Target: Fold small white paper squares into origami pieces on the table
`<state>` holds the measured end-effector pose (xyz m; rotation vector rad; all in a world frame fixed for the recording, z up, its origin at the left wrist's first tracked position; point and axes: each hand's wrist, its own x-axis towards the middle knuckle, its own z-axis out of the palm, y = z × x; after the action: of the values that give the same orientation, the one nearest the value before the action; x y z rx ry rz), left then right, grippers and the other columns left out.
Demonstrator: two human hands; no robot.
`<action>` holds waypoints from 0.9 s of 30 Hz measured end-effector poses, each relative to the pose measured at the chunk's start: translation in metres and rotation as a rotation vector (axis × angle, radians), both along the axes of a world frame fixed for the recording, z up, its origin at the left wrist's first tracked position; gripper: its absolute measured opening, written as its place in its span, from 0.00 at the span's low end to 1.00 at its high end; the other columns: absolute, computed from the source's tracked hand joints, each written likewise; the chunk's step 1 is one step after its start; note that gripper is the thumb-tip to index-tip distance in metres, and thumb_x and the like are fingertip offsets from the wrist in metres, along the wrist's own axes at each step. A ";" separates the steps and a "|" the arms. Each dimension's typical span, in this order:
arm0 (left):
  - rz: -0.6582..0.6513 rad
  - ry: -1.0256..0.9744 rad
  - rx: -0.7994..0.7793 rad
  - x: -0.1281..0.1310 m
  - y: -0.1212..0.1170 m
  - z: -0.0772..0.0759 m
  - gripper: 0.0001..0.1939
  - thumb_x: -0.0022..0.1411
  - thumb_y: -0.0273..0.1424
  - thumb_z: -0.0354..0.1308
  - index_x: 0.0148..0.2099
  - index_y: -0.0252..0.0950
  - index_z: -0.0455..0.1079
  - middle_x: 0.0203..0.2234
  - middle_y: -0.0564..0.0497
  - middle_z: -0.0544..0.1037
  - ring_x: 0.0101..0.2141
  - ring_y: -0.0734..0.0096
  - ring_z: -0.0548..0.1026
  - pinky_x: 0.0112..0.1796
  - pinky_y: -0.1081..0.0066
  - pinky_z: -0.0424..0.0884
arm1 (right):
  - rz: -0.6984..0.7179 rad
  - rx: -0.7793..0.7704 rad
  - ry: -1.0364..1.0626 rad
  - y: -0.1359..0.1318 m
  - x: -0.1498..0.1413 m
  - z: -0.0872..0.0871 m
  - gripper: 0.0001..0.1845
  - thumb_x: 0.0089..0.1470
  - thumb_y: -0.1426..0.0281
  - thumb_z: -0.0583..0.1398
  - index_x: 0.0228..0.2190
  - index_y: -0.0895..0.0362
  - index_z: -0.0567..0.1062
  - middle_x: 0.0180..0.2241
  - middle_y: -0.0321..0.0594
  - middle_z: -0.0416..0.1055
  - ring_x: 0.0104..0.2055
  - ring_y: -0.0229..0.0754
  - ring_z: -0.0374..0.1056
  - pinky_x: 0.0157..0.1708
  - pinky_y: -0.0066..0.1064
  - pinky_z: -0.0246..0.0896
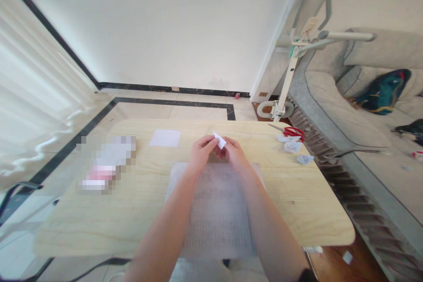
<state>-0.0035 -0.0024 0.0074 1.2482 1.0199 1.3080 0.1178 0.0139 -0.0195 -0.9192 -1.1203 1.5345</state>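
Note:
Between my hands, above the middle of the wooden table (148,202), is a small folded white paper (219,140) with a pointed upper corner. My left hand (202,152) pinches it from the left, thumb on its face. On its right side my right hand (234,153) grips it too, with those fingers curled and partly hidden behind the paper. Below my forearms lies a translucent sheet (218,211) with faint printed lines. A flat white paper (165,138) rests farther left on the table.
Red-handled scissors (293,132) lie at the table's right side, beside several folded white paper pieces (292,146). A blurred-out item (109,163) sits at the left. Beyond the table stand a white metal frame (286,79) and a grey sofa (330,101).

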 end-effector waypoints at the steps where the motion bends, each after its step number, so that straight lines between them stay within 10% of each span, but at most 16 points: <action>1: -0.002 0.000 0.003 0.000 0.000 0.000 0.12 0.57 0.35 0.53 0.26 0.34 0.68 0.19 0.54 0.69 0.24 0.75 0.67 0.28 0.74 0.64 | 0.001 -0.005 0.003 0.001 0.000 -0.001 0.15 0.47 0.57 0.59 0.25 0.57 0.71 0.20 0.34 0.65 0.19 0.34 0.59 0.18 0.27 0.55; 27: -0.032 -0.106 -0.073 -0.001 0.007 -0.019 0.15 0.56 0.39 0.56 0.41 0.35 0.75 0.38 0.46 0.76 0.39 0.66 0.71 0.36 0.70 0.67 | -0.201 0.075 -0.126 0.001 0.004 0.007 0.13 0.42 0.60 0.64 0.24 0.56 0.71 0.18 0.30 0.63 0.18 0.31 0.55 0.17 0.26 0.49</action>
<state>-0.0048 0.0049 -0.0119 1.1238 0.9603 1.2877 0.1216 0.0150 -0.0121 -1.0559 -1.1297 1.2782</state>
